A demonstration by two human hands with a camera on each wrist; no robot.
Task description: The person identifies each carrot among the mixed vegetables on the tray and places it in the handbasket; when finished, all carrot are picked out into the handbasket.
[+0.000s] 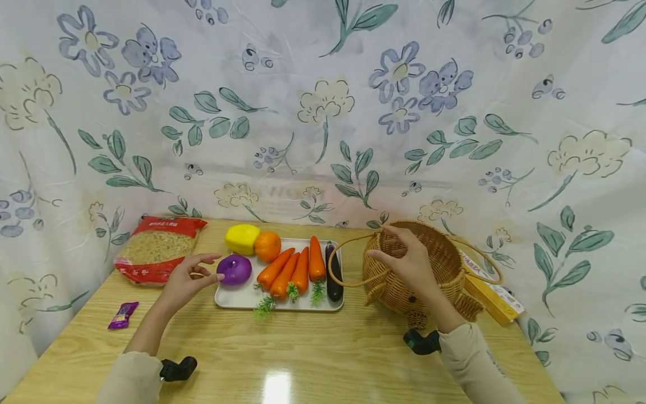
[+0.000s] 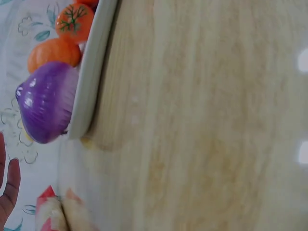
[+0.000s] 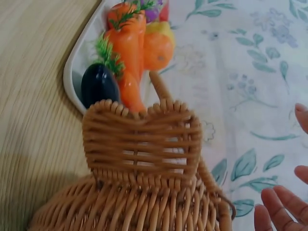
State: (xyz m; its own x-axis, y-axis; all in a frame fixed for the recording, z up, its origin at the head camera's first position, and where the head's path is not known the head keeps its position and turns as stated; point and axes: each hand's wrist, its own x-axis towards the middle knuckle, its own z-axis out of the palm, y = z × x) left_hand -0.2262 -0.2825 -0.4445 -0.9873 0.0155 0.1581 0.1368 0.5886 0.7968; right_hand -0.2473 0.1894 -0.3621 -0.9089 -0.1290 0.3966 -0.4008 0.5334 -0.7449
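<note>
My left hand (image 1: 187, 283) is beside a glossy purple onion (image 1: 235, 270) on a white tray (image 1: 237, 304). Its fingers are loosely bent and hold nothing; a gap to the onion (image 2: 48, 102) shows in the left wrist view. The same tray carries a yellow fruit (image 1: 242, 239), an orange round fruit (image 1: 267, 246), several carrots (image 1: 300, 271) with green tops and a dark eggplant (image 1: 333, 279). Over the near side of a wicker basket (image 1: 391, 292), my right hand (image 1: 411, 264) hovers with fingers apart and nothing in them. The right wrist view shows its fingers clear of the basket's weave (image 3: 139, 144).
A red-and-clear bag of pasta (image 1: 158, 247) lies at the back left, a small purple wrapped candy (image 1: 123, 315) in front of it. Behind the basket, at right, lies a yellow box (image 1: 494, 297). A flowered curtain (image 1: 303, 140) hangs along the table's back edge.
</note>
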